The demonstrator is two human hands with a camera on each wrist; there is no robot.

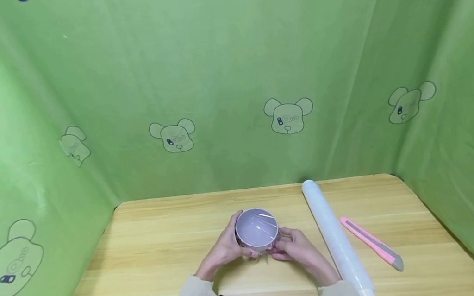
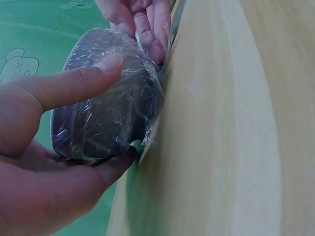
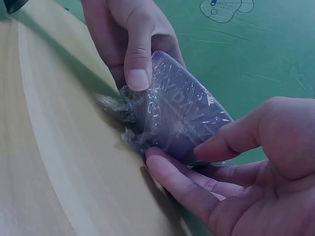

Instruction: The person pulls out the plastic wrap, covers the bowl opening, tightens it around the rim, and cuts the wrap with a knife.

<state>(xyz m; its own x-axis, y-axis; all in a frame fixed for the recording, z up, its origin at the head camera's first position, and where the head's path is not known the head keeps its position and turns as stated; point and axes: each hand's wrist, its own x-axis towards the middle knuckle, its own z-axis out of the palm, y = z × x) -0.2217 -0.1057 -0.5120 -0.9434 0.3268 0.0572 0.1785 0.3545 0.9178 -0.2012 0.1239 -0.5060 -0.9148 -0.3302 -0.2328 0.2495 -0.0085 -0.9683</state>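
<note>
A small purple-grey bowl (image 1: 257, 228) stands mouth up over the table, with clear cling film (image 2: 118, 93) stretched across its mouth and bunched in wrinkles down its wall and base. My left hand (image 1: 228, 244) grips the bowl from the left, thumb pressed on the film-covered wall in the left wrist view. On the opposite side, my right hand (image 1: 297, 248) holds the bowl's lower part. Its thumb (image 3: 216, 145) lies on the wall and its fingertips reach under, beside loose film ends (image 3: 130, 140) near the base. Raised lettering shows through the film in the right wrist view.
A long roll of cling film (image 1: 338, 240) lies to the right of my right hand, close by the forearm. Beyond it is a pink and grey utility knife (image 1: 371, 243). Green curtains (image 1: 223, 74) with bear prints enclose the wooden table (image 1: 165, 246) at back and sides.
</note>
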